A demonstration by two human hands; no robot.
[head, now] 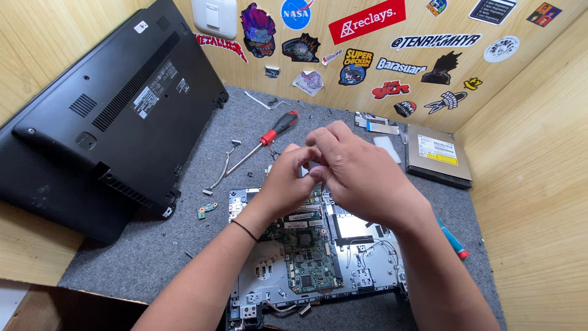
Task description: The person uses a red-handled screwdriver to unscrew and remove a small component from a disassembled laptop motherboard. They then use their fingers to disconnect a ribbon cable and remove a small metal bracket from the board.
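Note:
My left hand [285, 181] and my right hand [358, 171] meet above the far edge of an opened laptop chassis [367, 270]. Their fingertips pinch together around something too small to make out. Below them lies a green motherboard [306, 251] set in the silver metal frame. My forearms cover part of the board and frame. A red and black screwdriver [269, 136] rests on the grey mat just beyond my hands, tip pointing to the lower left.
A black laptop bottom cover [110, 116] leans against the left wall. An optical drive [438, 156] sits at the right on the grey mat [171, 245]. A small green circuit board [207, 210], a thin cable [223, 168], and a blue pen-like tool [452, 239] lie nearby. Sticker-covered wooden walls enclose the mat.

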